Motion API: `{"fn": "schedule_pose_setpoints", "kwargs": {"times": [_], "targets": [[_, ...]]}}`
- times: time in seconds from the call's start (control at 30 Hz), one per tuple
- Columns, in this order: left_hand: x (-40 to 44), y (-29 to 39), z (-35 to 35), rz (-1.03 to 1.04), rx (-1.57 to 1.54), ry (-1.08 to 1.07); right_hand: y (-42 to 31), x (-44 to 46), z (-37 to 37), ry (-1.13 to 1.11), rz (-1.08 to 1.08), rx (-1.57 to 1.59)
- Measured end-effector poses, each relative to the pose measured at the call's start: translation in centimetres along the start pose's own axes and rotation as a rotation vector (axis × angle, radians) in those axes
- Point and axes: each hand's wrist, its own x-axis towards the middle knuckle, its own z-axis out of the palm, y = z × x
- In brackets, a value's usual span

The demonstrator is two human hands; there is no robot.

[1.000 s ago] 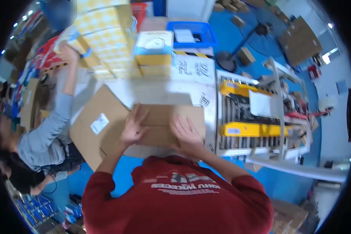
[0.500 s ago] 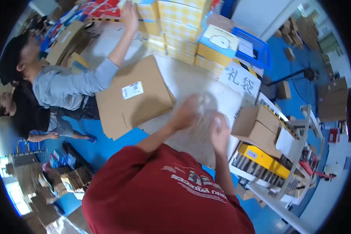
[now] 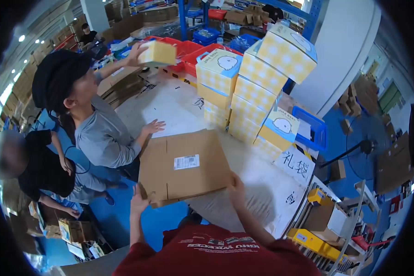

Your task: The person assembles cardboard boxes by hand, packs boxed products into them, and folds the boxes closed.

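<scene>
Currently, the left grip [image 3: 139, 201] and right grip [image 3: 236, 186] are holding the cardboard [image 3: 211, 172] by its edges mid-frame, one label [image 3: 186, 162] facing up; right of centre, one sign [image 3: 295, 165] is reading "礼袋"; above, two boxes [image 3: 217, 73] are showing "JOKE BEAR".

The carton [image 3: 184, 179] is matt cardboard, its label [image 3: 186, 162] smooth paper.

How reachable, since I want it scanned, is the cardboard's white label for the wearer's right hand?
Probably yes: nothing covers the white label, though the right hand would likely have to leave the cardboard first.
</scene>
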Motion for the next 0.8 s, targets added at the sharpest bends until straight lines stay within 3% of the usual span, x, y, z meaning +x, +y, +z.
{"fn": "schedule_pose_setpoints", "kwargs": {"times": [0.07,0.1,0.13,0.17,0.23,0.33,0.47,0.53,0.6,0.63,0.7,0.73,0.8], "targets": [[-1.7,6.7,-7.6,0.277,-0.192,-0.124,-3.4,-1.4,-3.2,0.038,-0.101,0.350],[-2.1,9.3,-10.0,0.265,-0.202,-0.117,-6.1,-1.8,-3.9,0.172,-0.186,0.453],[-2.4,11.5,-12.3,0.235,-0.214,-0.321,-8.6,-2.4,-4.4,0.311,-0.263,0.560],[-2.7,13.4,-13.9,0.207,-0.226,-0.523,-10.4,-3.0,-4.9,0.306,-0.264,0.555],[-2.0,15.4,-14.3,0.172,-0.247,-0.717,-13.7,-3.3,-5.6,0.535,-0.741,0.172],[-0.2,16.7,-12.7,0.369,-0.338,-0.802,-17.1,-3.9,-9.3,0.572,-0.771,0.003],[-0.7,23.0,-15.1,0.319,-0.213,-0.720,-22.2,-8.6,-15.5,0.502,-0.642,0.026],[-1.5,23.2,-11.7,0.448,-0.354,-0.816,-22.0,-9.9,-20.1,0.147,-0.365,0.087],[-3.4,27.7,-11.0,0.405,-0.521,-0.870,-20.2,-11.0,-21.9,-0.028,-0.210,0.120],[-5.0,31.9,-11.4,0.241,-0.542,-0.835,-17.5,-10.9,-21.8,0.266,-0.218,-0.051],[-5.8,32.4,-6.6,0.505,-0.611,-0.378,-12.5,-9.7,-21.7,0.855,-0.239,-0.403],[-5.3,34.1,-5.7,0.515,-0.625,-0.367,-10.9,-8.7,-22.1,0.861,-0.258,-0.405],[-4.9,36.3,-4.9,0.877,-0.466,-0.746,-8.5,-10.2,-21.8,-0.488,-0.338,-0.267]]}}
